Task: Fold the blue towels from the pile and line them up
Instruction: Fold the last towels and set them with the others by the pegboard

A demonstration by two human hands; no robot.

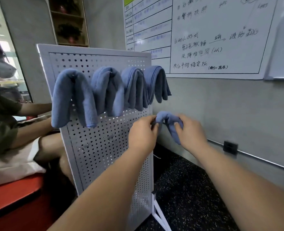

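Several folded blue towels (107, 90) hang side by side in a row over pegs near the top of a white pegboard (104, 155). Lower, at the board's right edge, one more folded blue towel (168, 121) is draped in an arch. My left hand (143, 132) pinches its left end against the board. My right hand (190, 132) grips its right side, where the cloth hangs down past my palm. The peg under this towel is hidden.
A person (2, 117) sits at the left behind the pegboard, beside a red surface (12, 192). A grey wall with a whiteboard (213, 35), a metal conduit and a black socket (230, 147) is at the right. Dark speckled floor (188, 189) lies below.
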